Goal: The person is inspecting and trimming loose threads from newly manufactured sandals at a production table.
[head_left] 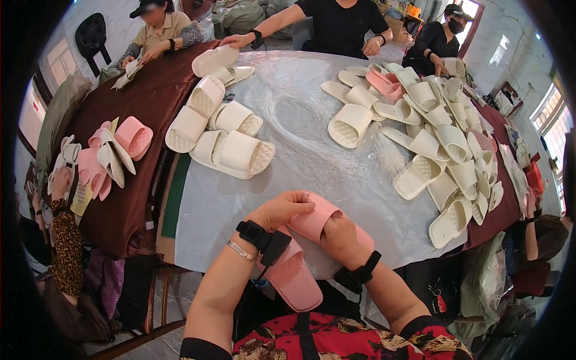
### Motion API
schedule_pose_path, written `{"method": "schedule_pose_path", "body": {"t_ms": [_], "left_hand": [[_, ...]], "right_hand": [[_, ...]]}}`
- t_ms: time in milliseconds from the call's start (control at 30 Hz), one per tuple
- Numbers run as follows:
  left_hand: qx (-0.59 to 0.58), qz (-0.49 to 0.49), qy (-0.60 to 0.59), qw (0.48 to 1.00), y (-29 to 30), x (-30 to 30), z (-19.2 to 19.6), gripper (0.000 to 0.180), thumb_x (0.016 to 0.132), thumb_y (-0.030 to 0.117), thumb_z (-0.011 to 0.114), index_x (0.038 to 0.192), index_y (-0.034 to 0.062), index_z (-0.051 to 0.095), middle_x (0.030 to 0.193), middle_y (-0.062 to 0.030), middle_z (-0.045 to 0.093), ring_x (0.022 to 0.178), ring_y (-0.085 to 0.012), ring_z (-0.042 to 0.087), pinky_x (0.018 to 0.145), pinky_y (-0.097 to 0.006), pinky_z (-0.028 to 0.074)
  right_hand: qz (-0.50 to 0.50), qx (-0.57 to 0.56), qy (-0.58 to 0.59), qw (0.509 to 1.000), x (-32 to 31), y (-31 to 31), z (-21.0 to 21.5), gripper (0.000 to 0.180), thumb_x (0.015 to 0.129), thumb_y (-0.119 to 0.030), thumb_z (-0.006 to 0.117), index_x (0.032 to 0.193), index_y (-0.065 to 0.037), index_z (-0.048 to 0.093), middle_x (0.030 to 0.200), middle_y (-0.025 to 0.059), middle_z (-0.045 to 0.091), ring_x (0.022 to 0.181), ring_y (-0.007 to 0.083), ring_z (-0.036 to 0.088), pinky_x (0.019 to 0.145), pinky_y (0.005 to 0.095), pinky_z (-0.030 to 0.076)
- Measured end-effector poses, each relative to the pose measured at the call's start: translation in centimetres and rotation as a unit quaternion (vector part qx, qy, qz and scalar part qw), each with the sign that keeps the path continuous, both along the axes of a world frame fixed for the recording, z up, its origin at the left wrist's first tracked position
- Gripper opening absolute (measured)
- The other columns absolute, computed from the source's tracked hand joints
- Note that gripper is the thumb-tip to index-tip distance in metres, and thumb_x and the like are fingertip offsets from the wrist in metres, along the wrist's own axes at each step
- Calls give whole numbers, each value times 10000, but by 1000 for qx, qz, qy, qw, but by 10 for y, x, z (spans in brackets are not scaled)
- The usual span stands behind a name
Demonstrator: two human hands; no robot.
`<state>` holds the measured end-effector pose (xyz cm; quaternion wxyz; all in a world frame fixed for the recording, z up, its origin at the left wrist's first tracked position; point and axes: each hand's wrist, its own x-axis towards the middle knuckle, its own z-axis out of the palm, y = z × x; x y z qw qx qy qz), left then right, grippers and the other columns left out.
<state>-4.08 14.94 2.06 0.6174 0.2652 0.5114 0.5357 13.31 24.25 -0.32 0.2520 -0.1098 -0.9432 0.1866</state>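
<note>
Close in front of me, a pink slipper [317,219] is held between my two hands above the near edge of the table. My left hand [282,207] pinches it by the side of its strap, thumb and fingers together. My right hand [343,235] grips the same slipper with its fingers bent into the opening under the strap, so the fingertips are hidden. Below my left wrist, a second pink slipper [294,276] hangs over the table's edge, sole end toward me; I cannot tell what supports it.
Cream slippers [234,153] lie in a group at left; a large heap of cream slippers [444,132] covers the right. White plastic threads [300,129] spread across the plastic-covered table [270,207]. Co-workers sit around it, one person's hand [237,41] touching a cream slipper. Pink slippers [133,138] lie on brown cloth.
</note>
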Motion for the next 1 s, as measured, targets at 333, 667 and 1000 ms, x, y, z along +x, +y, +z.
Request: {"method": "schedule_pose_path", "body": {"t_ms": [333, 667, 1000], "left_hand": [[-10, 19, 18, 1000, -6, -1, 11, 207, 889, 140, 631, 1048, 9, 608, 929, -15, 625, 816, -87, 572, 764, -242, 485], [-54, 151, 122, 980, -50, -40, 41, 173, 904, 166, 614, 981, 17, 571, 1027, -145, 663, 931, -211, 670, 755, -288, 542], [113, 217, 235, 941, -82, -1, 48, 115, 886, 57, 638, 915, -54, 640, 907, -121, 692, 847, -156, 662, 760, -281, 538]], "right_hand": [[22, -14, -72, 997, 17, 6, 29, 106, 743, -110, 589, 757, -7, 566, 726, 203, 609, 701, 374, 602, 622, 460, 493], [-2, -43, -117, 992, 20, 8, 50, 125, 812, -140, 585, 808, -17, 561, 793, 183, 618, 734, 372, 600, 639, 463, 487], [123, -66, 137, 981, -54, -25, 74, 177, 804, -55, 584, 973, -3, 602, 996, 167, 644, 945, 359, 604, 764, 434, 502]]}}
